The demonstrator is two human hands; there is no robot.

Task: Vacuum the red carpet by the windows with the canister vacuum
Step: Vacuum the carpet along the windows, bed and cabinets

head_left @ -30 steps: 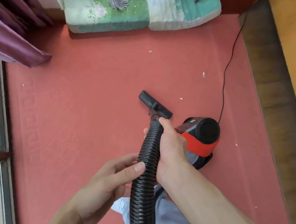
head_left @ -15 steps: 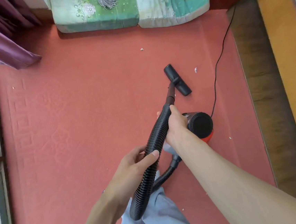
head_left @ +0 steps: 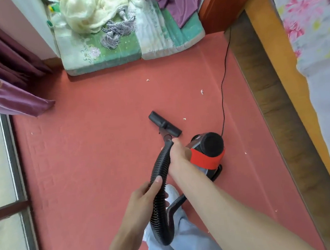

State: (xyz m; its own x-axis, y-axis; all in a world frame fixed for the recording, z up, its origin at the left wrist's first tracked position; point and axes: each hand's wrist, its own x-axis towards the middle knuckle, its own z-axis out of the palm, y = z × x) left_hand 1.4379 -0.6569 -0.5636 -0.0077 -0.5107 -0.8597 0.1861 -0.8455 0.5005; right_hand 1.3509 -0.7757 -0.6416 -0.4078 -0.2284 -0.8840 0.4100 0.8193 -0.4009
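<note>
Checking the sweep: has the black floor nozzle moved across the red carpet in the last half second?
Yes. The black floor nozzle has pulled back toward the red-and-black canister, leaving the white scrap near the black cord.

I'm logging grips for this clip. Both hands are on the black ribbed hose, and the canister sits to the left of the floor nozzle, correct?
Not quite. The head view shows the canister to the right of the floor nozzle. The left hand and right hand do both hold the black ribbed hose.
</note>
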